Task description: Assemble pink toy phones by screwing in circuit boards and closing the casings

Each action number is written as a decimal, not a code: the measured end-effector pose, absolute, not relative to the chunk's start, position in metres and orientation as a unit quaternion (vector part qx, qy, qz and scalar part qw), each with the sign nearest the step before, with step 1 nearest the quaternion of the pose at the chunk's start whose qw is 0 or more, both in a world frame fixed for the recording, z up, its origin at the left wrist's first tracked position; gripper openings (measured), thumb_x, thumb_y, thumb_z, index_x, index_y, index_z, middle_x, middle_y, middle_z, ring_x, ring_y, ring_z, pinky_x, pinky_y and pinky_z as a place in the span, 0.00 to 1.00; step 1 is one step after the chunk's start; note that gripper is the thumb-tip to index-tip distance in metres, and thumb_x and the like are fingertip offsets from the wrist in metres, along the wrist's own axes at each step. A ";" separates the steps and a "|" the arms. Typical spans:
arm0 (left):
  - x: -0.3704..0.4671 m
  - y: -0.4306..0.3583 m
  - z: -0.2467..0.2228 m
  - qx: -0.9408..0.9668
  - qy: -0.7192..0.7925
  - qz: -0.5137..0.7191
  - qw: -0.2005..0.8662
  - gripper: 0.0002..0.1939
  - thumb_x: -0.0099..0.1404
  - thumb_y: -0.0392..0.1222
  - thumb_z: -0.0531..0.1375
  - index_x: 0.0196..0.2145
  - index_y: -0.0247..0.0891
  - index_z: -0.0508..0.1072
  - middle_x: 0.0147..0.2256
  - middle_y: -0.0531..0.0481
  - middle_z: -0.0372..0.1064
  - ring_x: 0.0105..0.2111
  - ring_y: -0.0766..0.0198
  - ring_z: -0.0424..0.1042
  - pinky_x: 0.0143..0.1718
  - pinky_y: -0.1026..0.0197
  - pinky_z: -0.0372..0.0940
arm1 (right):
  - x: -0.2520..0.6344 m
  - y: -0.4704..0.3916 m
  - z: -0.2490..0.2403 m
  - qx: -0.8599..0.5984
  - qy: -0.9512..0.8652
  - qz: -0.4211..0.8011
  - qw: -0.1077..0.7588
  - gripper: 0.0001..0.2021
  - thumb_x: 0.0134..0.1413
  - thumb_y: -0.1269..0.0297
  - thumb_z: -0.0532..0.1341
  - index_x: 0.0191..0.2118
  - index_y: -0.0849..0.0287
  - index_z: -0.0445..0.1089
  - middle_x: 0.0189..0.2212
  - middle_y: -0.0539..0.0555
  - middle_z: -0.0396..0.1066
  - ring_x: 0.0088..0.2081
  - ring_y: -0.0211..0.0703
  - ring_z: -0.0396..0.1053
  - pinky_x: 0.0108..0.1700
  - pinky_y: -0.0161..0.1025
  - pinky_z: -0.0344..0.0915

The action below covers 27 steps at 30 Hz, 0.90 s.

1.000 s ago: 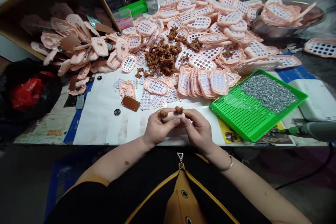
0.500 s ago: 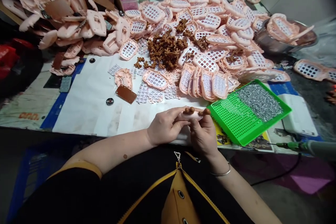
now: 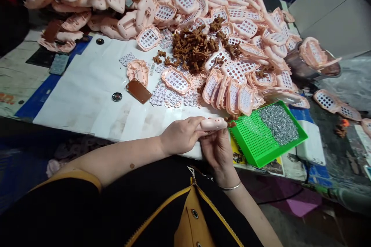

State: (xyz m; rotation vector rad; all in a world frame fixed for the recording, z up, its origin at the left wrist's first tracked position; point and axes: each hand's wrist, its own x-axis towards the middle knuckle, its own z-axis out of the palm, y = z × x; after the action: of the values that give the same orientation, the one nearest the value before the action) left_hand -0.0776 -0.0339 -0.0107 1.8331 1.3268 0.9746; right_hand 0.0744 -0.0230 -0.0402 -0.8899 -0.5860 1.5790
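Observation:
My left hand (image 3: 180,135) grips one end of a pale pink plastic shell (image 3: 213,124) between thumb and fingers, at the front edge of the table. From below, my right hand (image 3: 218,148) holds the shell's other end, its fingers partly hidden behind it. A brown piece (image 3: 232,120) sticks out at the shell's right end, beside the green tray. Beyond my hands stands a row of pink shells (image 3: 232,94) with white grids. A pile of brown pieces (image 3: 193,48) lies farther back.
A green perforated tray (image 3: 255,139) holds small metal parts. Many pink shells cover the back. A brown board (image 3: 138,91) and a round black part (image 3: 117,96) lie left of centre. At the right stands a metal bowl (image 3: 327,71) with shells inside.
The shell has turned in my hands, and its smooth side now shows more. The brown piece has shifted to its right end. The whole view has tilted and moved.

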 end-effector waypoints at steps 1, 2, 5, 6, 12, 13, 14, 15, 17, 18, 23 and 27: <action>-0.076 -0.033 -0.012 0.715 0.509 0.361 0.314 0.19 0.67 0.43 0.56 0.55 0.37 0.68 0.51 0.41 0.74 0.49 0.52 0.75 0.50 0.50 0.70 | 0.075 -0.023 -0.041 -0.376 -0.249 0.675 0.584 0.16 0.52 0.53 0.68 0.46 0.45 0.72 0.49 0.45 0.75 0.46 0.34 0.73 0.50 0.36 0.71; -0.075 -0.032 -0.015 0.726 0.508 0.353 0.299 0.20 0.68 0.44 0.55 0.55 0.36 0.67 0.51 0.41 0.74 0.49 0.53 0.75 0.50 0.50 0.70 | 0.076 -0.022 -0.043 -0.370 -0.248 0.676 0.587 0.15 0.52 0.54 0.68 0.46 0.45 0.72 0.49 0.44 0.75 0.46 0.34 0.73 0.49 0.36 0.71; -0.075 -0.030 -0.025 0.743 0.495 0.347 0.287 0.22 0.69 0.45 0.54 0.58 0.38 0.64 0.54 0.41 0.71 0.53 0.55 0.73 0.53 0.53 0.68 | 0.080 -0.020 -0.054 -0.346 -0.240 0.681 0.600 0.14 0.55 0.57 0.67 0.47 0.45 0.71 0.49 0.43 0.75 0.47 0.32 0.72 0.51 0.35 0.70; -0.077 -0.030 -0.029 0.744 0.495 0.345 0.287 0.23 0.69 0.45 0.54 0.60 0.40 0.63 0.55 0.43 0.71 0.54 0.56 0.71 0.54 0.54 0.68 | 0.081 -0.020 -0.058 -0.337 -0.236 0.681 0.606 0.14 0.56 0.58 0.66 0.48 0.45 0.71 0.49 0.43 0.75 0.48 0.32 0.72 0.53 0.34 0.69; -0.103 -0.033 -0.033 0.788 0.534 0.205 0.226 0.26 0.67 0.46 0.54 0.62 0.41 0.61 0.48 0.40 0.74 0.46 0.50 0.75 0.46 0.52 0.69 | 0.077 -0.017 -0.069 -0.325 -0.213 0.673 0.629 0.16 0.60 0.57 0.63 0.53 0.47 0.67 0.54 0.47 0.72 0.55 0.35 0.69 0.63 0.42 0.62; -0.106 -0.032 -0.031 0.798 0.535 0.174 0.218 0.26 0.68 0.46 0.53 0.62 0.40 0.60 0.46 0.40 0.75 0.44 0.49 0.75 0.44 0.51 0.69 | 0.075 -0.016 -0.067 -0.325 -0.213 0.675 0.627 0.17 0.59 0.57 0.63 0.53 0.47 0.66 0.54 0.47 0.72 0.54 0.36 0.70 0.62 0.41 0.62; -0.109 -0.032 -0.028 0.805 0.533 0.147 0.215 0.25 0.69 0.46 0.51 0.62 0.39 0.60 0.45 0.39 0.75 0.42 0.48 0.76 0.41 0.50 0.69 | 0.073 -0.016 -0.065 -0.324 -0.214 0.680 0.622 0.18 0.57 0.57 0.64 0.52 0.47 0.66 0.54 0.47 0.72 0.54 0.36 0.70 0.62 0.41 0.63; -0.110 -0.031 -0.026 0.807 0.532 0.134 0.218 0.25 0.69 0.46 0.50 0.61 0.37 0.60 0.43 0.38 0.75 0.41 0.48 0.76 0.40 0.51 0.68 | 0.071 -0.015 -0.062 -0.323 -0.217 0.682 0.619 0.18 0.56 0.55 0.65 0.52 0.47 0.66 0.53 0.46 0.73 0.53 0.36 0.71 0.61 0.41 0.64; -0.110 -0.031 -0.022 0.798 0.539 0.137 0.232 0.25 0.69 0.47 0.47 0.60 0.36 0.61 0.42 0.39 0.76 0.40 0.48 0.76 0.39 0.51 0.68 | 0.066 -0.015 -0.056 -0.331 -0.229 0.678 0.615 0.21 0.53 0.51 0.66 0.51 0.47 0.65 0.52 0.47 0.73 0.52 0.38 0.71 0.59 0.41 0.66; -0.109 -0.031 -0.021 0.790 0.544 0.145 0.243 0.24 0.69 0.48 0.47 0.59 0.35 0.62 0.41 0.39 0.76 0.39 0.48 0.76 0.39 0.51 0.68 | 0.063 -0.015 -0.053 -0.341 -0.244 0.670 0.613 0.22 0.52 0.48 0.66 0.51 0.47 0.64 0.52 0.48 0.72 0.52 0.39 0.71 0.58 0.41 0.67; -0.107 -0.033 -0.030 0.726 0.555 0.230 0.334 0.23 0.68 0.54 0.50 0.55 0.39 0.65 0.43 0.42 0.76 0.41 0.51 0.76 0.43 0.53 0.68 | 0.053 -0.015 -0.053 -0.387 -0.354 0.622 0.582 0.28 0.55 0.38 0.58 0.55 0.50 0.58 0.55 0.53 0.69 0.54 0.42 0.70 0.56 0.43 0.69; -0.121 -0.029 -0.041 0.640 0.571 0.307 0.413 0.31 0.65 0.59 0.56 0.59 0.39 0.61 0.43 0.43 0.76 0.40 0.53 0.77 0.44 0.53 0.70 | 0.051 -0.012 -0.056 -0.401 -0.436 0.603 0.534 0.29 0.54 0.39 0.59 0.54 0.54 0.60 0.52 0.56 0.69 0.51 0.45 0.69 0.52 0.41 0.69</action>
State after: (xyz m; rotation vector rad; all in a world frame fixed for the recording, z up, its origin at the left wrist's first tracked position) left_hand -0.1206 -0.0289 -0.0412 1.6085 1.4349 0.7728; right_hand 0.0508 -0.0117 -0.0560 -0.9556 -1.0377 1.4372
